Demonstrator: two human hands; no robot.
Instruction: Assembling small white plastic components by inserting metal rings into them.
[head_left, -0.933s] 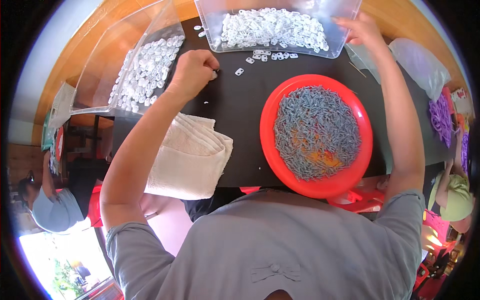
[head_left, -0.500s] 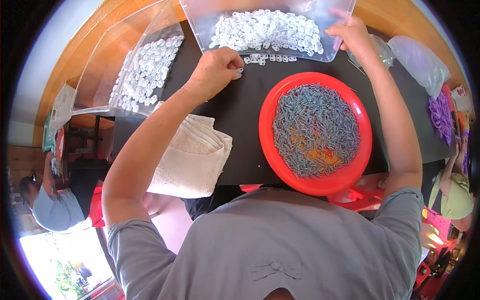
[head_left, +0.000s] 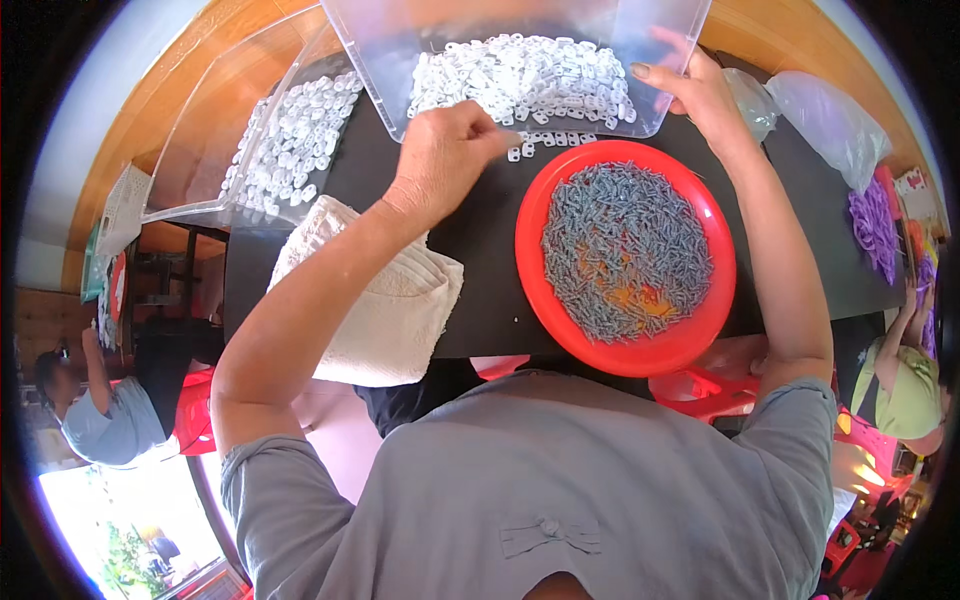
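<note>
Ahead of me a clear plastic box (head_left: 370,75) lies tipped toward me, with a heap of small white plastic pieces (head_left: 520,80) inside. My right hand (head_left: 700,95) grips its right side wall, thumb and fingers on either side of the plastic. At the front edge of the box, my left hand (head_left: 450,155) has thumb and forefinger pinched together; whatever is between them is too small and blurred to make out. Just right of those fingertips, several white pieces (head_left: 555,140) lie in short rows on the dark table. Nearer me sits a red basin (head_left: 530,270) full of grey screw-like plugs (head_left: 630,240).
A second clear box (head_left: 185,212) with white pieces stands at the left. A folded cream towel (head_left: 370,335) lies under my left forearm. Clear bags (head_left: 825,115) and a purple bundle (head_left: 875,230) are at the right. Other people (head_left: 115,420) sit at both sides.
The clear box has shifted left and closer to me, with my right hand on it. My left hand's fingertips have moved right, toward the rows of white pieces.
</note>
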